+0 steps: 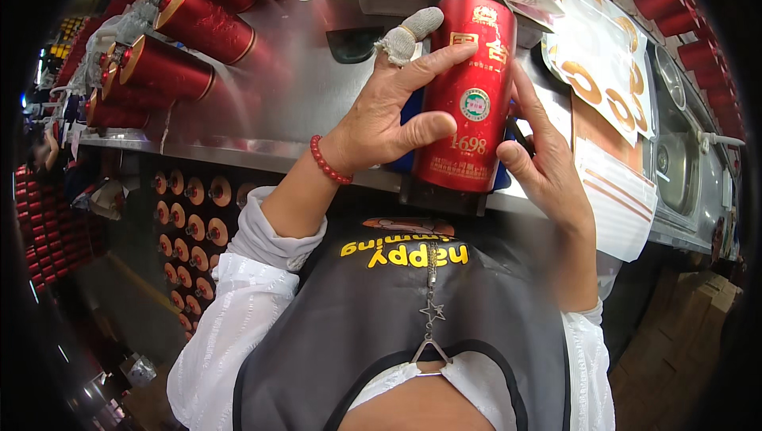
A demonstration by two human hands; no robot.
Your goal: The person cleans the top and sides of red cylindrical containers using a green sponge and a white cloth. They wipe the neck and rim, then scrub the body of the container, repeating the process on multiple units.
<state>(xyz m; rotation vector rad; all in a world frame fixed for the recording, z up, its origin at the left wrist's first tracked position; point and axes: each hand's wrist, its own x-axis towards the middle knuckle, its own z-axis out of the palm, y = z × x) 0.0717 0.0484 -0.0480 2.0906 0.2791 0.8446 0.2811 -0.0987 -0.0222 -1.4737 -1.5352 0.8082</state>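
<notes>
A red bottle (476,58) with gold lettering and a round green-and-white emblem lies in front of me, its narrow neck pointing away. My left hand (389,105) holds it from the left, with index finger and thumb pressed across its front. Grey knitted finger covers (411,32) sit on the raised fingers of that hand, and a red bead bracelet (324,163) is round the wrist. Along the bottle's right side, my right hand (548,165) grips with thumb and index finger; its other fingers are partly hidden. Something blue and a dark base show beneath the bottle.
Several red bottles (208,22) stand at the left of the metal worktop (274,98). White sheets with gold ring-shaped pieces (583,82) lie right of me, near a sink (679,169). Below the worktop's edge are stacked bottles (181,248). Cardboard (683,336) lies at lower right.
</notes>
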